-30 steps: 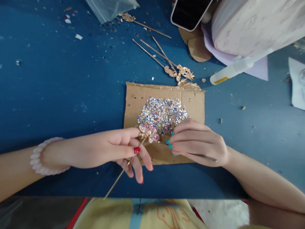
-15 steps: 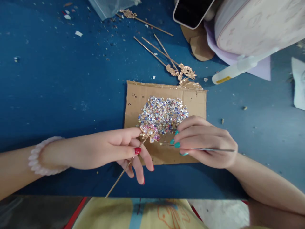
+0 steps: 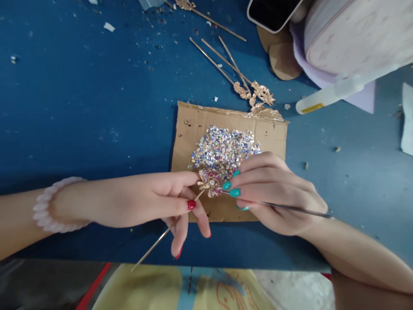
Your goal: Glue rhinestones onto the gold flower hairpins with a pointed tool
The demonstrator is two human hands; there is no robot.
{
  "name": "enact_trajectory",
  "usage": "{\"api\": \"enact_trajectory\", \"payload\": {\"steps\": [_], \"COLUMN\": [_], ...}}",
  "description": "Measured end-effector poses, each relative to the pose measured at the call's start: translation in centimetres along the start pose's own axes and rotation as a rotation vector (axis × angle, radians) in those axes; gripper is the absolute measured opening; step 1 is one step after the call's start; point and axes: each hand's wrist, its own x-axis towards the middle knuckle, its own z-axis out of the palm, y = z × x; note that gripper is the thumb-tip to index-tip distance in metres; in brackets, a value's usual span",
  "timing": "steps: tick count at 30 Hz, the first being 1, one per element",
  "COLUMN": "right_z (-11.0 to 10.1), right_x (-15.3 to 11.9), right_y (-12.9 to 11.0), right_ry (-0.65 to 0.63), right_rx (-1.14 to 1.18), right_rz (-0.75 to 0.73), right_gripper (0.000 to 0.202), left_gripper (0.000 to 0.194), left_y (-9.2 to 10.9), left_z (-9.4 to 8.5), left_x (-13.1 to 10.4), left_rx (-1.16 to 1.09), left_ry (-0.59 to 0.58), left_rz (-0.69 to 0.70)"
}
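My left hand (image 3: 151,200) pinches a gold hairpin (image 3: 151,249) by its stem, just below the flower-shaped head, which carries pink stones and a pearl-like centre. Between the fingers of my right hand (image 3: 274,193) is a thin metal tool (image 3: 297,209), its tip at the right side of the flower head. Whether a stone is on that tip cannot be made out. Behind both hands a heap of small glittering stones (image 3: 222,146) lies on a cardboard piece (image 3: 187,146).
Several gold hairpins (image 3: 237,64) lie beyond the cardboard. At the upper right are a phone (image 3: 274,13), a white bottle with a yellow label (image 3: 329,98), cardboard discs (image 3: 285,60) and a large pale case (image 3: 355,34). Scraps dot the blue table (image 3: 80,107).
The tool tip in my right hand has moved left from over the cardboard to the flower head. The flower head is tilted differently in my left hand. The whole view has shifted slightly.
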Motion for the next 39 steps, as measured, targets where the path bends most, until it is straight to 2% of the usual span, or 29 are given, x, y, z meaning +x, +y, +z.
{"api": "enact_trajectory", "payload": {"steps": [9,25,39], "right_z": [0.12,0.19,-0.09], "right_x": [0.27,0.52,0.31], "right_y": [0.49,0.44,0.15], "right_ry": [-0.031,-0.033,-0.064], "right_rx": [-0.020,-0.044,-0.061], "right_rz": [-0.086,-0.097,-0.063], "right_gripper": [0.004,0.004,0.005], "left_gripper": [0.033,0.027,0.027], "left_y": [0.07,0.13,-0.03], "left_z": [-0.05,0.10,0.09], "left_x": [-0.10,0.42,-0.06], "left_rx": [0.022,-0.061,-0.006], "left_ry": [-0.003,-0.014,-0.008], "left_rz": [-0.009,0.020,0.015]}}
